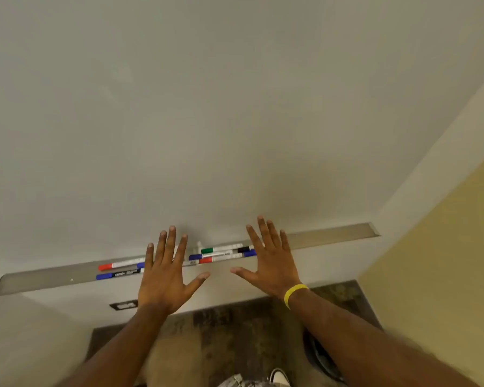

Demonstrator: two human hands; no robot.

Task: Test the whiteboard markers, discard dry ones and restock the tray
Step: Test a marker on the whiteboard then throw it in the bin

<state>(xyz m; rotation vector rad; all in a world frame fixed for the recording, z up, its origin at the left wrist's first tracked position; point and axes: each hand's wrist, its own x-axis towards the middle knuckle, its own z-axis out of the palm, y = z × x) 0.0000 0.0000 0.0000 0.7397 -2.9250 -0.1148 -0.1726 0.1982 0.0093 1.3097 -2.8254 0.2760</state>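
"While both arms reach out toward the whiteboard (235, 107), how are the hands held?"

"Flat and wide, backs toward the camera. The left hand (165, 277) has its fingers straight and fanned apart, thumb out to the side, gripping nothing. The right hand (268, 263) mirrors it, fingers spread and holding nothing, with a yellow wristband (295, 294) on the wrist. The two thumbs point at each other, with a gap between them."

"Do they touch the tray (53, 277)?"

"I cannot tell. In this view both hands overlap the tray and hide parts of some markers."

"And the markers?"

"All lie lengthwise in the tray along the board's bottom edge. Toward the tray's left end sit a red-capped marker (120, 265) and, at the front edge, a blue-capped marker (118, 275) with a dark label. Between the hands lie a green-capped marker (221, 249) at the back, a blue one (195, 257) in the middle and a red one (221, 258) in front, close together. A black cap (243, 249) shows just beside the right hand."
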